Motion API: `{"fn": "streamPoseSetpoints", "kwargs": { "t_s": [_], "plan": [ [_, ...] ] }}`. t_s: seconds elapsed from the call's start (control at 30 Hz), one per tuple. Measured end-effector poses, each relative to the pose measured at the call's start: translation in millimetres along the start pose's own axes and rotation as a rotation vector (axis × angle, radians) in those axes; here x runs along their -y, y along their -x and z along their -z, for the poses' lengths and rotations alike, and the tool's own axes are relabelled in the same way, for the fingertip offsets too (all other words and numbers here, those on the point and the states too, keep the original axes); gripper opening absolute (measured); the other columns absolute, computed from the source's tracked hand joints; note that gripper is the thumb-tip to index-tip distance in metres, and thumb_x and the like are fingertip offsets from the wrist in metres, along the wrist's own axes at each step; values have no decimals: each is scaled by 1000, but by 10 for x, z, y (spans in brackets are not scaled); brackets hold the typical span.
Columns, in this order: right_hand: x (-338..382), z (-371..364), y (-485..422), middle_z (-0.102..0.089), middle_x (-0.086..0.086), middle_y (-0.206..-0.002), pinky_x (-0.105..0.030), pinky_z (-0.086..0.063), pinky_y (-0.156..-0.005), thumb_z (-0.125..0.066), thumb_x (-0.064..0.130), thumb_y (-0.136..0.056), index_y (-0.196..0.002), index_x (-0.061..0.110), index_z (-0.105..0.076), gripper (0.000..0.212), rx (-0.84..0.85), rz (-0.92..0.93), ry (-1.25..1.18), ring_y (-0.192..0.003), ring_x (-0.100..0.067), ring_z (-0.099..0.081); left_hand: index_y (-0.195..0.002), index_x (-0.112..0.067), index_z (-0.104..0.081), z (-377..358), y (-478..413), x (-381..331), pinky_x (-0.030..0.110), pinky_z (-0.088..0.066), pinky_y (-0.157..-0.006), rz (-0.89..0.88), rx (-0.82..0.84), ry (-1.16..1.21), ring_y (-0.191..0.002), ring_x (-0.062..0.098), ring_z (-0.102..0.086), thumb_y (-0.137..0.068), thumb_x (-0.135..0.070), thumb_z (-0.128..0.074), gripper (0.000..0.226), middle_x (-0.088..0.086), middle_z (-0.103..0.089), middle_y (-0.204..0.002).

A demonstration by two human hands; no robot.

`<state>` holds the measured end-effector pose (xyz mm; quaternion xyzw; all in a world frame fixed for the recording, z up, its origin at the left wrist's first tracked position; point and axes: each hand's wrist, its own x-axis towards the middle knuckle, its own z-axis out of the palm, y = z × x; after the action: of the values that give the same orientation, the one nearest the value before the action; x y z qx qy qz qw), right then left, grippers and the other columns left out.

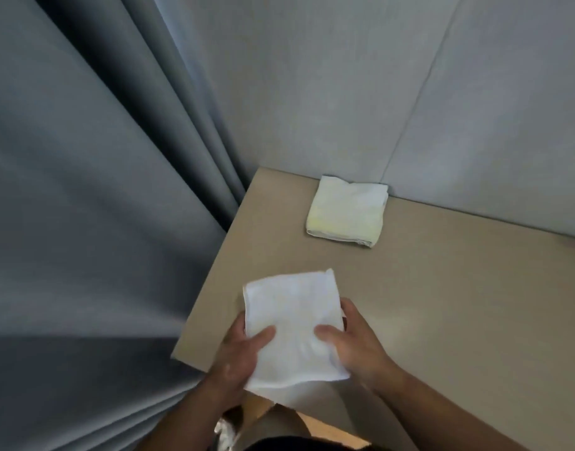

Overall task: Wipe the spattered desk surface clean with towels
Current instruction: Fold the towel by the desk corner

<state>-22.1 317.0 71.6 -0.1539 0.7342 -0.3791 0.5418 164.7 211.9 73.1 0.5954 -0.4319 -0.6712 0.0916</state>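
Held towel: white, soft looped cloth, folded to a flat oblong; over the near-left corner of the counter, near end hanging past the near edge. Cannot tell whether resting on the top or carried just above it.

Left hand: clamped on the towel's left edge, thumb on top, fingers hidden beneath.

Right hand: clamped on the right edge, thumb on top, fingers curled along the side.

Reason for grip: judged a two-sided pinch to keep the fold square and present a broad flat face for wiping.

Second towel: thicker square fold, white with a yellowish tint along the near-left part; at the far edge, touching the wall panels, well apart from the hands. Judged parked out of the wiping path, either spent or in reserve.

Counter surface: matt beige, smooth, sharp-cornered. No spatter discernible at this sharpness; faint pale sheen towards the right.

Surroundings: grey curtain, heavy woven folds, hanging beside the left edge.

Stage: judged at the point of laying cloth down to wipe.
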Motion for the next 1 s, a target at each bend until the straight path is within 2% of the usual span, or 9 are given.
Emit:
{"fn": "streamPoseSetpoints", "kwargs": {
  "t_s": [0.07,0.17,0.27,0.37,0.47,0.6,0.8,0.9,1.0],
  "plan": [
    [202,-215,-177,-75,15,-98,-39,-59,-90,-72,16,-78,-111,32,-62,38,-27,-32,-15,-90,-5,-72,-116,-29,-68,236,-316,-252,48,-60,-90,18,39,-66,-99,25,-75,-76,-24,-75,41,-3,-79,-106],
    [521,-461,-485,-75,14,-102,-40,-57,-96,-63,25,-65,-113,31,-65,49,-80,-29,-34,-101,-11,-71,-104,-30,-65,454,-790,-660,45,-58,-89,-3,68,-131,-99,26,-71,-69,-15,-65,38,-1,-75,-106],
    [832,-584,-860,-74,14,-112,-45,-55,-101,-63,29,-66,-122,33,-64,57,-137,-38,-51,-106,-14,-69,-110,-29,-59,531,-1246,-1041,47,-57,-93,-34,90,-216,-96,23,-67,-91,1,-58,35,-3,-69,-105],
    [1118,-626,-1223,-72,14,-118,-47,-53,-103,-66,31,-72,-127,33,-63,55,-206,-12,-8,-109,-16,-68,-118,-29,-52,579,-1685,-1396,48,-56,-96,-111,60,-363,-99,24,-65,-95,-6,-58,33,-1,-66,-107],
    [1357,-641,-1541,-69,14,-116,-45,-52,-103,-68,23,-87,-122,30,-62,35,-237,26,98,-105,-16,-66,-126,-23,-58,594,-2052,-1633,47,-56,-95,-185,14,-453,-100,26,-66,-92,-10,-64,38,5,-68,-115],
    [1529,-610,-1874,-66,0,-129,-48,-51,-103,-69,23,-90,-135,20,-59,46,-329,30,186,-115,-27,-63,-137,-19,-56,519,-2388,-1810,49,-55,-97,-263,-4,-609,-110,30,-63,-92,-19,-67,46,7,-66,-127],
    [1610,-484,-2147,-66,-6,-126,-43,-50,-100,-74,27,-89,-128,12,-59,44,-443,-41,270,-117,-32,-61,-138,-13,-56,295,-2647,-1889,44,-54,-97,-357,-12,-705,-114,33,-63,-94,-19,-66,45,12,-65,-130],
    [1623,-461,-2258,-68,-7,-122,-35,-48,-92,-76,29,-89,-124,11,-60,42,-491,-56,288,-115,-32,-61,-135,-12,-57,255,-2754,-1920,44,-53,-98,-392,-43,-719,-113,33,-63,-93,-19,-67,44,12,-67,-129],
    [1643,-458,-2351,-68,-6,-117,-29,-41,-80,-74,28,-91,-121,11,-59,38,-537,-67,303,-113,-31,-61,-134,-11,-58,219,-2834,-1937,45,-53,-99,-413,-61,-755,-114,35,-63,-93,-21,-68,43,12,-67,-129]
  ]
}}
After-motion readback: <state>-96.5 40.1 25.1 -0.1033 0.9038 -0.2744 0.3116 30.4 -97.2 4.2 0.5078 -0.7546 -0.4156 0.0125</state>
